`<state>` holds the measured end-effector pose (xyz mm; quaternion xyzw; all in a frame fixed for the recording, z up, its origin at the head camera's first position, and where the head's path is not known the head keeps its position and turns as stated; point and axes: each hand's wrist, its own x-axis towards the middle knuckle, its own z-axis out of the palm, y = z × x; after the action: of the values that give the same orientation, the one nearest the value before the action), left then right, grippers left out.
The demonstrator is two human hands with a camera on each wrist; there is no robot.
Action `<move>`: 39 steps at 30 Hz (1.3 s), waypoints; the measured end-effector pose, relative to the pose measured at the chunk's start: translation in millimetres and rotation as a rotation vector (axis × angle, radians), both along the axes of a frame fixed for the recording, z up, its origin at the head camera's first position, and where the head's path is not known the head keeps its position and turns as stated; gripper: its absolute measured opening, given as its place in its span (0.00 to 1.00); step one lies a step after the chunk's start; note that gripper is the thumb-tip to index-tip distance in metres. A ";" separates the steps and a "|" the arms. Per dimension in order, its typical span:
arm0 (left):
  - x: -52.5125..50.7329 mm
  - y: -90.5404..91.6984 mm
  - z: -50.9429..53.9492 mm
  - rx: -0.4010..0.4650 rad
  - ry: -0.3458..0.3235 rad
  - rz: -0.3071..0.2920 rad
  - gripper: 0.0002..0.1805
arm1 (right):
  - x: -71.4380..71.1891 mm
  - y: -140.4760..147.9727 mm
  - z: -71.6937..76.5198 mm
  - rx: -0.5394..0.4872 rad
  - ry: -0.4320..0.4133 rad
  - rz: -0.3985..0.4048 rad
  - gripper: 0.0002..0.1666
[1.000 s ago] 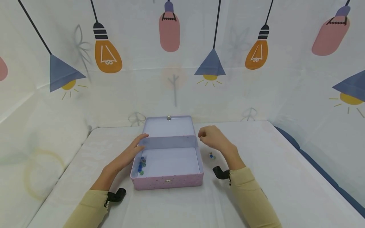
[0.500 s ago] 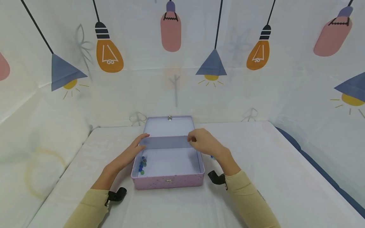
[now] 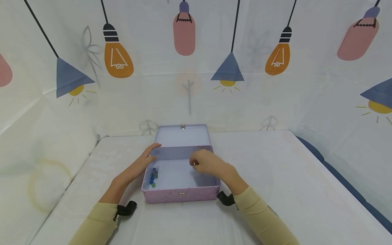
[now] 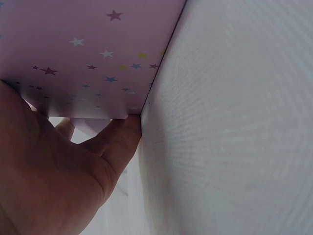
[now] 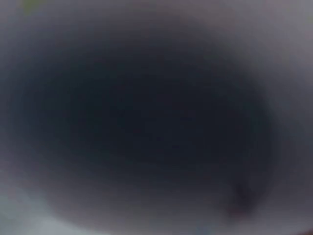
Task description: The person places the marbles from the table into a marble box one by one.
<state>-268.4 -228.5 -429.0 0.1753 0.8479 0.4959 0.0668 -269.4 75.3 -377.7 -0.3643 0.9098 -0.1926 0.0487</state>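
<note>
A pink tin box (image 3: pixel 180 196) with a star pattern stands on the table, its lid (image 3: pixel 183 135) tipped open at the back. My left hand (image 3: pixel 136 169) holds the box at its far left corner, thumb over the rim; in the left wrist view, the fingers reach along the starry wall (image 4: pixel 93 58). Several blue and green glass marbles (image 3: pixel 154 177) lie along the inner left side. Over the box's right half, my right hand (image 3: pixel 209 164) has its fingertips pinched together, apparently on a marble that they mostly hide. The right wrist view is a dark blur.
A white cloth covers the table (image 3: pixel 275 177). Behind it hangs a white curtain (image 3: pixel 190 98) printed with lamps. A dark blue edge (image 3: pixel 340 183) runs along the table's right side.
My right hand has moved left from beside the box to above its inside. The small marbles seen on the table at right are now hidden behind my right arm. The left hand stays put.
</note>
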 end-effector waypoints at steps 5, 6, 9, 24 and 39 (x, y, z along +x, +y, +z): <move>-1.1 0.3 -0.4 -0.002 0.003 0.001 0.31 | 5.6 -7.3 -4.7 0.047 -0.025 0.049 0.08; -1.2 0.5 -0.4 -0.004 0.004 0.000 0.31 | 6.3 -8.2 -6.2 0.060 -0.026 0.052 0.08; -1.3 1.0 -0.2 -0.003 0.002 -0.001 0.31 | 9.2 -11.2 -10.3 0.090 -0.044 0.041 0.10; -1.8 -0.1 -1.9 0.006 -0.010 0.000 0.31 | 14.2 -17.6 -22.9 0.221 0.042 0.039 0.10; -0.5 1.1 0.6 0.002 -0.002 0.003 0.31 | 14.6 -9.9 -4.1 0.115 -0.008 0.050 0.09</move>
<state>-269.0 -227.4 -428.4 0.1735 0.8477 0.4969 0.0669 -254.8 65.4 -381.8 -0.3830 0.9097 -0.1402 0.0779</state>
